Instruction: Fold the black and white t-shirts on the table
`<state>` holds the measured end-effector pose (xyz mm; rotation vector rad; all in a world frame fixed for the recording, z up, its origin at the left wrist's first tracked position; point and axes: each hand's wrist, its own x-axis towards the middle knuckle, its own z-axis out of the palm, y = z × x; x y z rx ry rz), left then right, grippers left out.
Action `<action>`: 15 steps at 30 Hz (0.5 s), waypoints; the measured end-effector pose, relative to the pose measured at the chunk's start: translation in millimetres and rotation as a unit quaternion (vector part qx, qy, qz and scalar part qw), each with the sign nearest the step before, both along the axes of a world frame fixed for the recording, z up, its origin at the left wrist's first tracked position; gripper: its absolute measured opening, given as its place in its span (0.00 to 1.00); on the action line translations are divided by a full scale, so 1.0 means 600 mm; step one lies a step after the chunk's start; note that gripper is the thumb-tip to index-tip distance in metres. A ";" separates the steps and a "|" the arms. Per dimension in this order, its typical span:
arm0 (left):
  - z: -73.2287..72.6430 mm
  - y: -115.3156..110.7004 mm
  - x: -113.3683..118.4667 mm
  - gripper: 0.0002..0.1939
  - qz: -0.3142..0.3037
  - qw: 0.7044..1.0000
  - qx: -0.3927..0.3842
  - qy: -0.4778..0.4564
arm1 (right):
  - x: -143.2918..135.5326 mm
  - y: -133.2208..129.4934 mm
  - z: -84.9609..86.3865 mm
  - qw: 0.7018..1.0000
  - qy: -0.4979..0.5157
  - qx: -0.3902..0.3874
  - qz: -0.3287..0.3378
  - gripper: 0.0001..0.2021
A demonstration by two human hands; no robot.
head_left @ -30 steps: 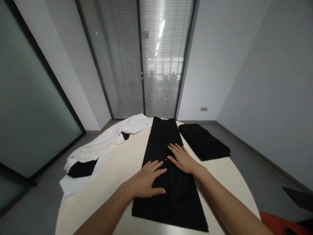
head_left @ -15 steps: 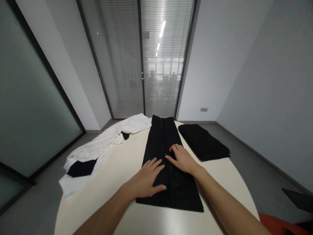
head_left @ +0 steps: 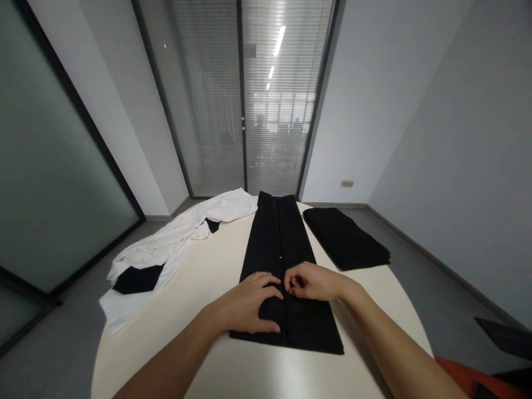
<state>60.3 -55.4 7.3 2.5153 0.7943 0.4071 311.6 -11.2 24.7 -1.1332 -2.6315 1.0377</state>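
Observation:
A long black garment [head_left: 266, 238] lies flat on the table, with a seam down its middle and a small white mark on it. My left hand [head_left: 253, 303] rests on its lower left part, fingers apart and holding nothing. On the other side of the seam, my right hand [head_left: 310, 281] has its fingers drawn together at the cloth near the middle; whether fabric is between the fingertips is too small to tell.
White clothing [head_left: 183, 230] with black patches lies along the left edge of the round table [head_left: 174, 327]. A folded black cloth [head_left: 344, 238] sits at the right. Something red [head_left: 469, 377] shows at the lower right, beyond the table.
My right hand has moved down along the seam, and its spread fingers have closed together. My left hand has shifted slightly, its fingers a bit more bent.

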 end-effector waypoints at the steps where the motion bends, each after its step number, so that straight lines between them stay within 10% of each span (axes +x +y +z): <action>1: 0.000 -0.001 0.001 0.30 0.001 1.000 0.003 -0.004 | -0.001 0.000 -0.001 1.000 0.008 -0.011 -0.004 0.09; 15: 0.025 -0.020 0.006 0.10 -0.014 0.997 -0.010 0.077 | -0.035 -0.046 0.032 0.991 -0.052 -0.123 0.019 0.24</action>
